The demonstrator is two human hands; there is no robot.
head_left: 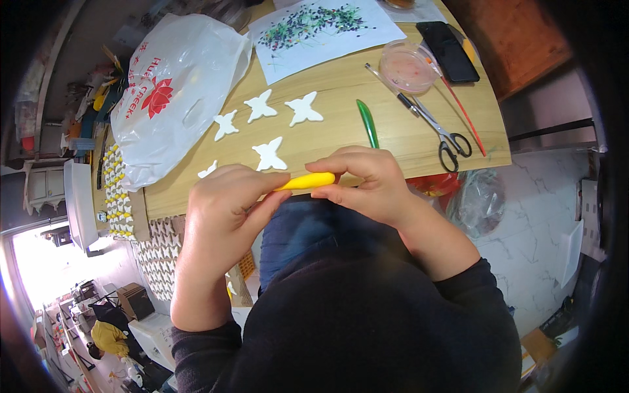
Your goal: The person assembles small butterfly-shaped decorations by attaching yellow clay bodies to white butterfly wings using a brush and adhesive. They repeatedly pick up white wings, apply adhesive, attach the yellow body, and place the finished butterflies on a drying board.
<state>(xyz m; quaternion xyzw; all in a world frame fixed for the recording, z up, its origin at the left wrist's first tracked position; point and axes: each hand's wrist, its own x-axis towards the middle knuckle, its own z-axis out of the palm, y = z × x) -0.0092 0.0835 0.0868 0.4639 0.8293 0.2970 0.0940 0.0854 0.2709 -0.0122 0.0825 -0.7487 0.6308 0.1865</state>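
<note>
Between my two hands, near the table's front edge, is a smooth yellow roll of what looks like modelling clay (309,181). My left hand (231,196) pinches its narrower left end between thumb and fingers. At the thicker right end, the thumb and fingers of my right hand (366,179) grip it from above and below. Several white butterfly-shaped pieces (269,154) lie on the wooden table (324,137) just beyond my hands; one at the left is partly hidden by my left hand. A green modelling tool (367,124) lies past my right hand.
A white plastic bag (182,93) covers the table's left side. To the right lie scissors (444,137), a pen (393,91), a red paintbrush (457,108), a round clear dish (408,66) and a black phone (448,51). Boards of butterfly pieces (118,196) stand left. A person (109,339) is in the background.
</note>
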